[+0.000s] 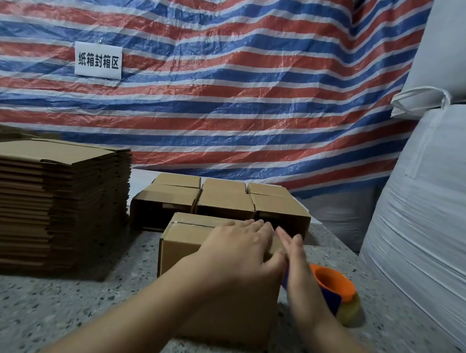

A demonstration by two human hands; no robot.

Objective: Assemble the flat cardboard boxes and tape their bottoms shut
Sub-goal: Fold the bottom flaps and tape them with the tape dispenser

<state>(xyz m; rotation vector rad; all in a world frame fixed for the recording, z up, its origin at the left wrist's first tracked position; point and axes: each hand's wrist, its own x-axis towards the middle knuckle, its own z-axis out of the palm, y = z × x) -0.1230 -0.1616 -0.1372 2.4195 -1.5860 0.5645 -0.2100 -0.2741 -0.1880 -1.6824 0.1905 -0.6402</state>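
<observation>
Centre of frame, low: assembled cardboard box (pixel 194 245) standing on the speckled counter (pixel 52 301), a strip of tape across its top face near the far edge. My left hand (pixel 238 248) lies flat on the box top, fingers straight and close together, thumb hooked over the right edge. My right hand (pixel 297 266) stands edge-on against the box's right side, fingers straight and pressed together, a little blurred.

Just right of that hand: tape dispenser (pixel 337 288), orange and blue, with its roll, on the counter.

Behind the box: six finished boxes (pixel 224 200) in two rows, lying with their open ends facing me.

Left of frame: tall stack of flat boxes (pixel 45 204).

Background: red, white and blue striped tarp (pixel 233 80) with a white sign (pixel 98 60); white sacks (pixel 431 204) at right.
</observation>
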